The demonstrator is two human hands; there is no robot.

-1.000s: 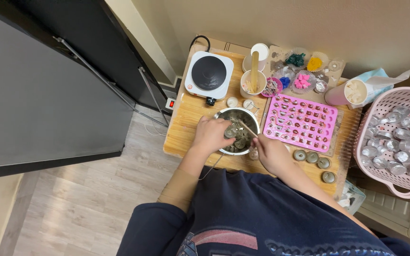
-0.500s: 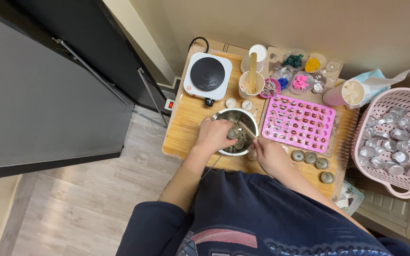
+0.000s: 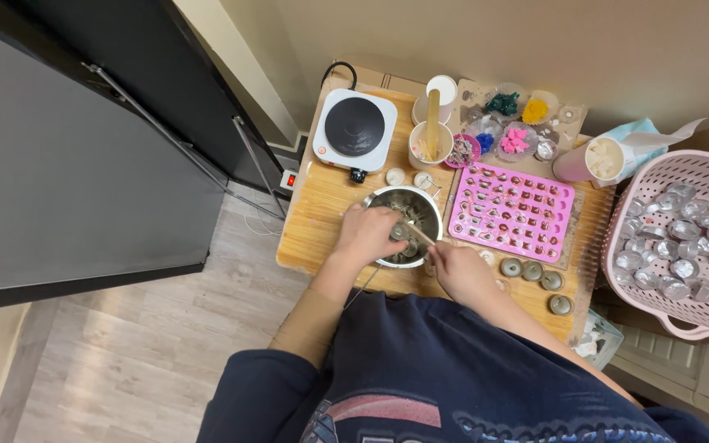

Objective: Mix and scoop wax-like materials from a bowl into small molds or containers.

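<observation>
The left hand point(image 3: 368, 235) is curled over the near rim of the metal bowl point(image 3: 404, 225), steadying it on the wooden worktop point(image 3: 322, 215), while the right hand point(image 3: 463, 271) pinches a thin wooden stick point(image 3: 418, 235) whose tip reaches into the bowl. Scraping probably goes best with the bowl held firm and short strokes. A pink mould tray point(image 3: 511, 212) lies just right of the bowl; a pink tube point(image 3: 591, 162) lies beyond it, its label unreadable.

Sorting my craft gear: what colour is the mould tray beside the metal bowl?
Pink; the mould tray shows plainly in the head view.
</observation>
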